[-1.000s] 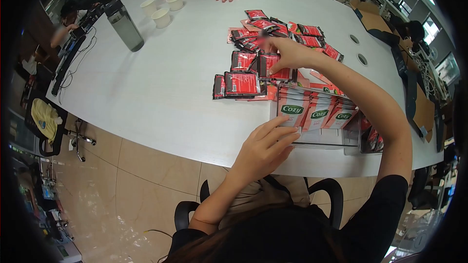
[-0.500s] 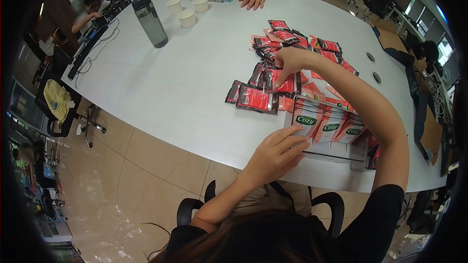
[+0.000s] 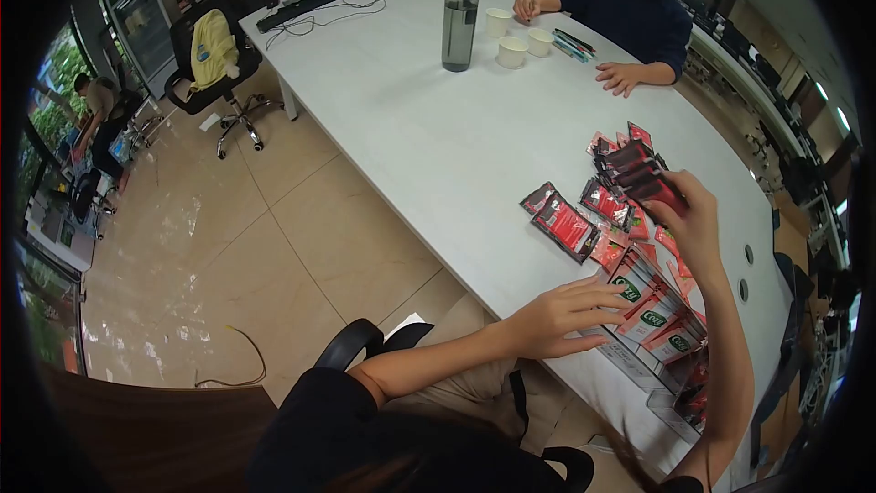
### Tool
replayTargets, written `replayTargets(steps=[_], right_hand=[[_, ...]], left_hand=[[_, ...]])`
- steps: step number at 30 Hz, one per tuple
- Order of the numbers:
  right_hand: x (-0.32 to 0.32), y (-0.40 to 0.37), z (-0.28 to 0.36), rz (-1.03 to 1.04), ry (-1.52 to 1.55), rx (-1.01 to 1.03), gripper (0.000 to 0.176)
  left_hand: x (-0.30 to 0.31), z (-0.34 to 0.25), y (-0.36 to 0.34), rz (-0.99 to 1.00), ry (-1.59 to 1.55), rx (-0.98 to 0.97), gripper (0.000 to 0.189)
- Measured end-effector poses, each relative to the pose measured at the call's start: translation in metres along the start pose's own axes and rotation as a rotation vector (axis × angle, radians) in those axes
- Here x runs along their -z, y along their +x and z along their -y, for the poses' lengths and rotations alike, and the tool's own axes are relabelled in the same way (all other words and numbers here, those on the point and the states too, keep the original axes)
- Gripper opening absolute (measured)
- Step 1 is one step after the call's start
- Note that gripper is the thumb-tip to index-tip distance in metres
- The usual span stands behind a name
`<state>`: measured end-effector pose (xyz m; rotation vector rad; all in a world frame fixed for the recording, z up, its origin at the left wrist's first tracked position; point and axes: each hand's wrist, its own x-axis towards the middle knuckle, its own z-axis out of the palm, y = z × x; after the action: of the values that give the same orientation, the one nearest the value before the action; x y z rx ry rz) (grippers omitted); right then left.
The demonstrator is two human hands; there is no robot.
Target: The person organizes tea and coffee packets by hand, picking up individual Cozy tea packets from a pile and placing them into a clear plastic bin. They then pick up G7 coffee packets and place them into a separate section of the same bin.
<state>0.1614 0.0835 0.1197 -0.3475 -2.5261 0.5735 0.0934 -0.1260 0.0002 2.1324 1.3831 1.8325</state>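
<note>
My right hand is raised over the pile and grips a red and black sachet at its fingertips. My left hand rests with spread fingers on the near end of a clear box holding upright Cozy packets. More red and black sachets lie loose on the white table just beyond the box.
Across the table a person in a dark top sits with hands near pens. A grey water bottle and three paper cups stand beside them. A black office chair with a yellow item stands left. Tiled floor lies left.
The view has swung left and tilted. My right hand has lifted off the flat sachets with one sachet in its fingers. My left hand stays on the box.
</note>
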Motion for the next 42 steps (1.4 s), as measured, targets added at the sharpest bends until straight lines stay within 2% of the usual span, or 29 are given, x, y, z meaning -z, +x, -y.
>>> replayTargets(steps=[2, 5, 6, 9, 10, 12, 13, 14, 16, 18, 19, 20, 23, 26, 29, 31, 32, 35, 38, 41, 42], right_hand=[[0.015, -0.024, 0.021, -0.198, -0.364, 0.22, 0.039], [0.038, -0.067, 0.059, -0.313, -0.599, 0.484, 0.038], [0.044, -0.084, 0.068, -0.33, -0.689, 0.579, 0.037], [0.052, -0.143, 0.094, -0.217, -0.913, 0.739, 0.031], [0.055, -0.159, 0.104, -0.136, -0.996, 0.792, 0.029], [0.053, -0.18, 0.11, -0.125, -1.122, 0.943, 0.028], [0.051, -0.194, 0.106, -0.114, -1.028, 0.949, 0.025], [0.055, -0.203, 0.111, -0.09, -1.114, 0.935, 0.026], [0.057, -0.215, 0.112, -0.121, -1.188, 0.947, 0.026], [0.061, -0.223, 0.106, -0.208, -1.191, 0.969, 0.028], [0.068, -0.226, 0.112, -0.195, -1.191, 0.935, 0.028], [0.072, -0.236, 0.116, -0.165, -1.216, 0.844, 0.028], [0.08, -0.267, 0.121, -0.12, -1.225, 0.588, 0.028], [0.084, -0.295, 0.115, -0.249, -1.137, 0.311, 0.025], [0.101, -0.318, 0.102, -0.436, -1.028, 0.049, 0.026], [0.104, -0.329, 0.077, -0.697, -0.771, -0.057, 0.028], [0.105, -0.333, 0.066, -0.826, -0.634, -0.102, 0.029], [0.101, -0.338, 0.051, -1.133, -0.016, -0.4, 0.028], [0.106, -0.341, 0.032, -1.212, 0.377, -0.403, 0.023], [0.103, -0.337, 0.025, -1.273, 0.532, -0.46, 0.024], [0.101, -0.335, 0.023, -1.252, 0.499, -0.457, 0.026]], left_hand=[[-0.003, -0.001, -0.007, -0.136, -0.219, 0.021, 0.033], [-0.004, -0.027, -0.011, -0.174, -0.939, 0.391, 0.048], [0.004, -0.035, -0.006, -0.007, -1.017, 0.564, 0.093], [-0.007, -0.043, -0.008, 0.066, -1.658, 0.636, 0.093], [-0.007, -0.045, -0.011, 0.149, -1.802, 0.62, 0.09], [-0.006, -0.051, -0.014, 0.329, -1.693, 0.681, 0.096], [-0.012, -0.054, -0.015, 0.369, -1.621, 0.699, 0.093], [-0.017, -0.058, -0.015, 0.411, -1.549, 0.715, 0.091], [-0.032, -0.066, -0.012, 0.425, -1.373, 0.718, 0.076], [-0.036, -0.075, -0.016, 0.378, -1.373, 0.817, 0.074], [-0.04, -0.079, -0.017, 0.385, -1.383, 0.864, 0.074], [-0.045, -0.08, -0.016, 0.358, -1.307, 0.803, 0.072], [-0.053, -0.089, -0.008, 0.337, -1.275, 0.836, 0.061], [-0.067, -0.087, 0.004, 0.374, -1.358, 0.778, 0.051], [-0.089, -0.077, 0.002, 0.265, -1.25, 0.782, 0.047], [-0.105, -0.068, 0.006, 0.213, -1.06, 0.652, 0.044], [-0.11, -0.066, 0.006, 0.206, -1.052, 0.651, 0.042], [-0.125, -0.052, 0.001, 0.241, -1.088, 0.62, 0.04], [-0.126, -0.06, 0.003, 0.242, -0.996, 0.619, 0.036], [-0.126, -0.053, -0.001, 0.235, -1.053, 0.632, 0.033], [-0.126, -0.053, -0.001, 0.209, -1.063, 0.654, 0.033]])
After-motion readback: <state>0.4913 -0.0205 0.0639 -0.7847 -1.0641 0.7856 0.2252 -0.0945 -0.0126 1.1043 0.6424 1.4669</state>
